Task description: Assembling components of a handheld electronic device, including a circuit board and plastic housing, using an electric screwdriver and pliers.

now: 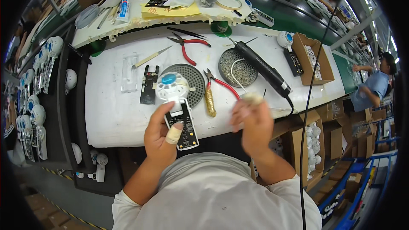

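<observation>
My left hand [159,134] pinches the white plastic handheld unit [178,111] with a round head [182,87], thumb across its body, presumably to steady it with the black circuit board [187,135] exposed. The unit is above the front edge of the white workbench [115,123]. My right hand [252,117] is blurred; I cannot tell whether it pinches anything. Side cutters [210,102], one handle red, one gold-wrapped, lie near it, likely for quick reach. The unit's head bears a glossy blue oval [168,79]; yellow squares dot the board
</observation>
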Tool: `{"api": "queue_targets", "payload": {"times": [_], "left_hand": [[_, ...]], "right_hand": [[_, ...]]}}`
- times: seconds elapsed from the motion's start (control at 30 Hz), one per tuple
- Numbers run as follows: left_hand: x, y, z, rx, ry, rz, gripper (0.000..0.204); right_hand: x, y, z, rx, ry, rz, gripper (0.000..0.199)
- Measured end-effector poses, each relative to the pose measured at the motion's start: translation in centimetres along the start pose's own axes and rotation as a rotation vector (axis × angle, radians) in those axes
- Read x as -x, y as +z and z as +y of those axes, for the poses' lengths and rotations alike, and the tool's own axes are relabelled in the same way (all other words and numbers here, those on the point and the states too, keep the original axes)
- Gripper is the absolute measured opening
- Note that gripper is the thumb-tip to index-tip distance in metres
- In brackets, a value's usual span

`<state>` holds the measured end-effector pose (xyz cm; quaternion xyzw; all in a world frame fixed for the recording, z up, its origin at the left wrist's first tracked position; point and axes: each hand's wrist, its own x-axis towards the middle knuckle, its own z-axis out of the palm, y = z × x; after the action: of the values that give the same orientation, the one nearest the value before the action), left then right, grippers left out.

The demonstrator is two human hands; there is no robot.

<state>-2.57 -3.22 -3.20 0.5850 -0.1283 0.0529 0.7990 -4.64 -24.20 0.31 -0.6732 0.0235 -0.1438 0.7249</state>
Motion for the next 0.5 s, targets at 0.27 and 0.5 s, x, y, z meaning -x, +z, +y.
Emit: {"api": "queue_targets", "payload": {"times": [0.27,0.5], "left_hand": [[-1.6,1.5,-0.2,-0.235,0.031,-0.191,0.041],[-2.7,2.1,3.2,-0.424,-0.248,-0.354,0.041]], "right_hand": [[-3.6,3.2,0.9,0.389,-0.226,-0.401,0.038],[-3.6,2.7,0.5,0.43,-0.195,-0.445,0.04]]}}
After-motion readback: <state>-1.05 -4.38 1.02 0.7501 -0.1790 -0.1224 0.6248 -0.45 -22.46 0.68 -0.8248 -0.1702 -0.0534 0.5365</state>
